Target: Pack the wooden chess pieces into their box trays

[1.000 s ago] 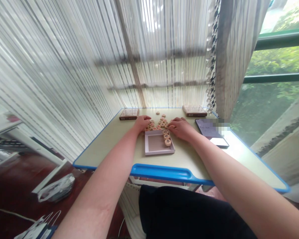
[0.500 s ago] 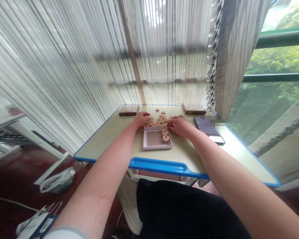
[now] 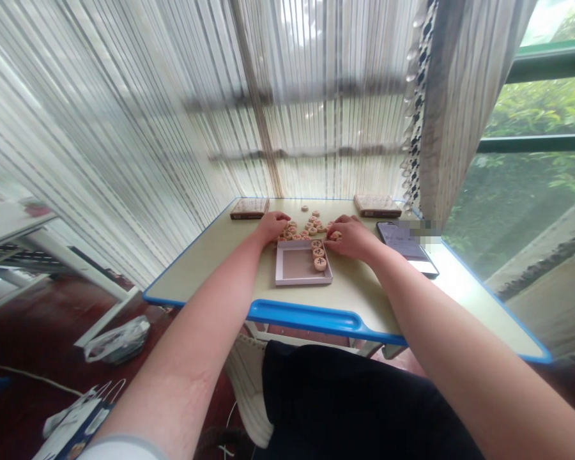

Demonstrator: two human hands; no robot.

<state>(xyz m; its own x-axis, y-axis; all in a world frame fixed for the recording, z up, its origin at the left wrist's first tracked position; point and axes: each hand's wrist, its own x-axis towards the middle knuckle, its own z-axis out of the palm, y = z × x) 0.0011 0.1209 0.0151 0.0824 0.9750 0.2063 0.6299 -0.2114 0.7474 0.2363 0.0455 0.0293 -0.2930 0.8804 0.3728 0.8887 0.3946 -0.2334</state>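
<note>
Round wooden Chinese chess pieces (image 3: 313, 230) lie in a loose pile behind a shallow white box (image 3: 280, 265). Inside the box, along its right wall, is a column of pieces, the nearest a piece with a black character (image 3: 320, 264). My left hand (image 3: 272, 227) rests at the left side of the pile, its fingers loosely curved and apart next to the pieces. At the pile's right side, my right hand (image 3: 351, 235) has thumb and fingers around a chess piece (image 3: 335, 236). Its fingertips are partly hidden.
Two flat brown boxes stand at the back, a left one (image 3: 250, 208) and a right one (image 3: 377, 206). A phone (image 3: 407, 246) lies right of my right hand. The table (image 3: 206, 255) has a blue rim and front groove. Curtains hang behind it.
My right hand's fingers have curled in more around a piece at the pile's right side. My left hand stays by the pile. The view has shifted slightly.
</note>
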